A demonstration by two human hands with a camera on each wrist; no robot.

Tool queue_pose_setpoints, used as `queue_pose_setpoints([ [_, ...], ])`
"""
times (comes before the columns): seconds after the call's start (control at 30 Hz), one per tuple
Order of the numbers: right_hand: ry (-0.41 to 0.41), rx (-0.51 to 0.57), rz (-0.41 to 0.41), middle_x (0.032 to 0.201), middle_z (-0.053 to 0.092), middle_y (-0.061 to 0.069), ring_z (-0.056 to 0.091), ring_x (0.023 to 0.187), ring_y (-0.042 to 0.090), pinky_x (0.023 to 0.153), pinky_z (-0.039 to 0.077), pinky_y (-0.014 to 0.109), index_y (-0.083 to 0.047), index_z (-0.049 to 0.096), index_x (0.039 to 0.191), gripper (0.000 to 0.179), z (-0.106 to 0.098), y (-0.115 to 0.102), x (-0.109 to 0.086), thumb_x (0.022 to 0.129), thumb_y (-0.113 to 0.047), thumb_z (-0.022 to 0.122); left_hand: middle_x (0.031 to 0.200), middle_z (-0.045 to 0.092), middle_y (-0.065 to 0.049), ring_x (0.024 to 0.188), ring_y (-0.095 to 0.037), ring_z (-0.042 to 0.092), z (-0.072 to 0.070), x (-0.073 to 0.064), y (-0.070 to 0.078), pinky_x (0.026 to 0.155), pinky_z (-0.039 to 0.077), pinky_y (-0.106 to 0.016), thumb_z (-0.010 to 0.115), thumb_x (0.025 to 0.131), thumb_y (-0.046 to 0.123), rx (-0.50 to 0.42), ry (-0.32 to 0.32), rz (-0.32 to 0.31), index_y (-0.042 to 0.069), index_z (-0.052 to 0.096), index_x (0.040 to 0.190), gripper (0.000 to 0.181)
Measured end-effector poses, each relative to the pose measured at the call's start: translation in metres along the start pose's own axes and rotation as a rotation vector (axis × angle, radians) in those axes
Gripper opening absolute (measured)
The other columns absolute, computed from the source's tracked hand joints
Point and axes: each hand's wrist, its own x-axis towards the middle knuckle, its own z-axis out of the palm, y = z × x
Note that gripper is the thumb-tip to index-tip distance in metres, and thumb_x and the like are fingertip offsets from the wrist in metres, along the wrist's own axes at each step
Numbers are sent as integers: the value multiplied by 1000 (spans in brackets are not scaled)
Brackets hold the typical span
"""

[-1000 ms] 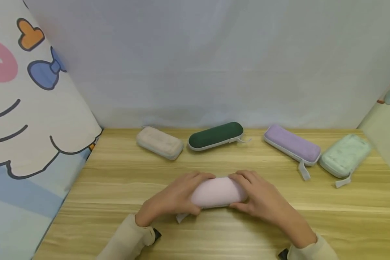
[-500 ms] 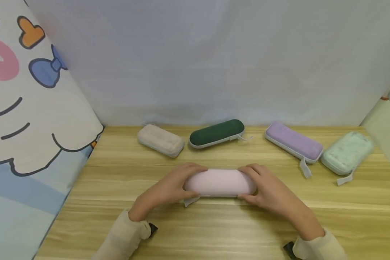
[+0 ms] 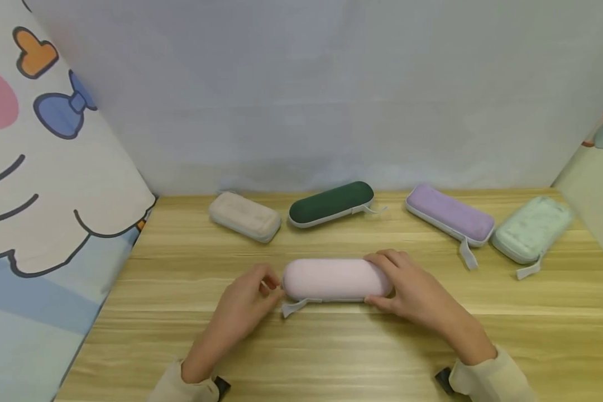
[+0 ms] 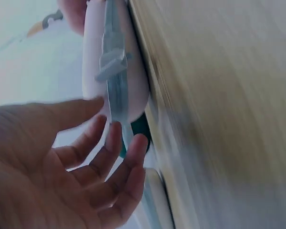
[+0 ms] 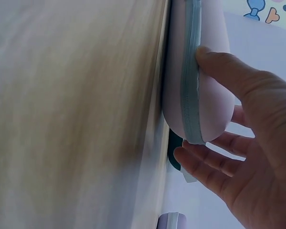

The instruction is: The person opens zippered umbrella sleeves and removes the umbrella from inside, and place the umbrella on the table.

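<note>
We see the right hand [image 3: 417,298] gripping the right end of the pink case [image 3: 336,279] on the table [image 3: 341,357], thumb in front, fingers behind; the left hand [image 3: 243,301] is at the left end, its thumb and loosely bent fingers apart, whether touching we cannot tell. Near it we see the grey pull tab [image 3: 295,308]; behind lie the beige case [image 3: 245,216], green case [image 3: 330,202], purple case [image 3: 449,214] and mint case [image 3: 532,229].

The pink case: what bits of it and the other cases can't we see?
Inside of the pink case: hidden by its shell, every view.
Its right end: partly covered by the right hand, head view.
Its left end: cut off by the top edge, right wrist view.
Green case: mostly hidden behind the pink case, right wrist view.
</note>
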Motion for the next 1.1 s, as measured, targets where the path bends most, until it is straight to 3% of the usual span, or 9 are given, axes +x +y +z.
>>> queue_pose_setpoints([
  [0.1,-10,1,10,141,59,8,59,128,31,97,56,52,-17,56,145,71,1,0,-1,85,-40,87,79,68,10,72,-4,59,2,-4,6,66,50,-27,81,91,25,60,13,-4,22,69,83,14],
  [0.2,-9,-1,8,141,59,8,59,127,30,96,57,52,-17,55,145,71,1,0,-1,85,-40,86,72,66,13,65,-2,55,4,-7,11,60,46,-25,81,90,28,102,12,-2,23,70,78,17],
  [0.43,6,-13,-9,139,60,8,61,124,29,95,57,52,-17,55,144,72,0,0,0,84,-39,87,69,66,13,60,-1,52,12,-11,16,56,44,-23,82,89,26,127,-6,19,21,71,79,16],
  [0.53,4,-13,-7,138,60,8,60,124,29,94,57,52,-17,55,144,71,0,0,0,84,-39,87,60,62,14,53,-1,48,16,-13,20,51,40,-22,80,91,28,142,-28,21,20,71,80,16],
  [0.67,-1,-12,-5,139,59,8,60,124,29,95,57,51,-17,55,144,71,0,0,-1,85,-39,87,46,51,16,42,-2,44,21,-16,26,44,34,-23,77,93,32,183,-23,1,18,74,83,18],
  [0.8,-1,-9,-7,139,59,8,61,124,29,94,57,52,-17,55,145,71,-1,0,-2,85,-39,86,41,49,16,40,-3,44,23,-17,31,43,34,-24,76,94,33,204,-17,-34,16,79,90,18],
  [0.93,-2,-10,-8,139,59,9,61,124,30,95,57,52,-16,54,146,72,0,-1,-2,85,-40,86,41,52,15,41,-5,46,25,-16,31,44,35,-25,76,94,34,114,-80,-80,13,82,101,22],
  [1.1,-6,-14,-3,139,59,10,61,124,30,96,57,52,-14,54,146,73,-1,-1,-1,86,-40,86,51,64,10,46,-6,58,26,-13,21,46,45,-24,73,97,29,-147,-171,-127,5,80,113,30],
])
